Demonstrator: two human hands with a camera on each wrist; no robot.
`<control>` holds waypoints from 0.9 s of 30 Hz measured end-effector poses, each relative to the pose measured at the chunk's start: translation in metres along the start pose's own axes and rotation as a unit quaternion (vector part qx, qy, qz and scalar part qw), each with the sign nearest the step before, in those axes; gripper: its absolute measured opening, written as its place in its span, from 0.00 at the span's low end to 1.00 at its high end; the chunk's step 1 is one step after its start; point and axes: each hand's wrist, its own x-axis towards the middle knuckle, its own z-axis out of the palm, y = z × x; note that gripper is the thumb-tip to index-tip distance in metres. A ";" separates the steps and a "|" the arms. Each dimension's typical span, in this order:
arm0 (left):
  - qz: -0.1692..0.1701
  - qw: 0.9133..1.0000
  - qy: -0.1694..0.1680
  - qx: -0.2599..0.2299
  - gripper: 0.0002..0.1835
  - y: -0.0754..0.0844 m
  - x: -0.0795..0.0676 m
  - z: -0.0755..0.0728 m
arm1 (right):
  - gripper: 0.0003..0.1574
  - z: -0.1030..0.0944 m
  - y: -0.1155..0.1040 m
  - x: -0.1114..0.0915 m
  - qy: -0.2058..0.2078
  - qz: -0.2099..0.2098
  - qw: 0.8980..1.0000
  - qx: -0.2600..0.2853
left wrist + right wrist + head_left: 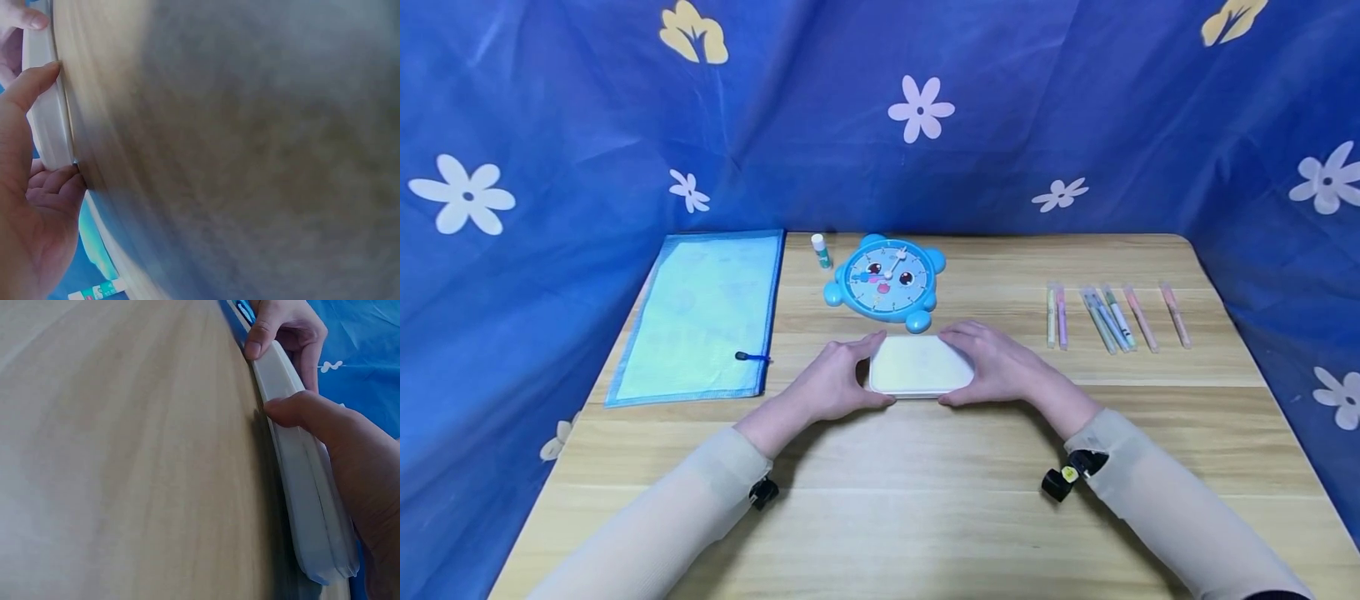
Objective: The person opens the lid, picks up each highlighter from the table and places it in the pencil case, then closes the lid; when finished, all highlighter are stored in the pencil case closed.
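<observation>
Pinching white oblong plastic box [920, 365] with left hand [841, 380] and right hand [997, 364], with round blue plastic clock [889, 282] just beyond.

Bright, even light keeps the head view mostly crisp, with soft shadows beside the sleeves [647, 521] on the wooden table [887, 533], while the left wrist view is dim, blurred and bowed, and the right's shadow darkens beside the white case [297, 472].

The left arm [647, 517] and the right arm [1180, 500] reach forward and inward. The left hand [835, 379] and the right hand [1000, 367] face each other, apart, each pinching with the thumb [955, 398] on the near side and the fingers [958, 333] on the far side.
</observation>
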 end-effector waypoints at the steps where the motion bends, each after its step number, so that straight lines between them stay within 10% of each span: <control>1: 0.001 1.000 0.000 0.001 0.58 0.000 0.000 0.000 | 0.62 0.000 0.000 0.001 -0.002 0.001 1.000 0.002; 16: -0.025 0.999 0.001 -0.037 0.65 -0.001 -0.002 -0.001 | 0.54 -0.021 -0.001 0.008 -0.041 0.018 0.998 0.037; 27: -0.035 0.997 0.008 -0.066 0.67 -0.002 -0.002 0.003 | 0.49 -0.036 -0.005 -0.004 0.028 -0.011 0.999 0.014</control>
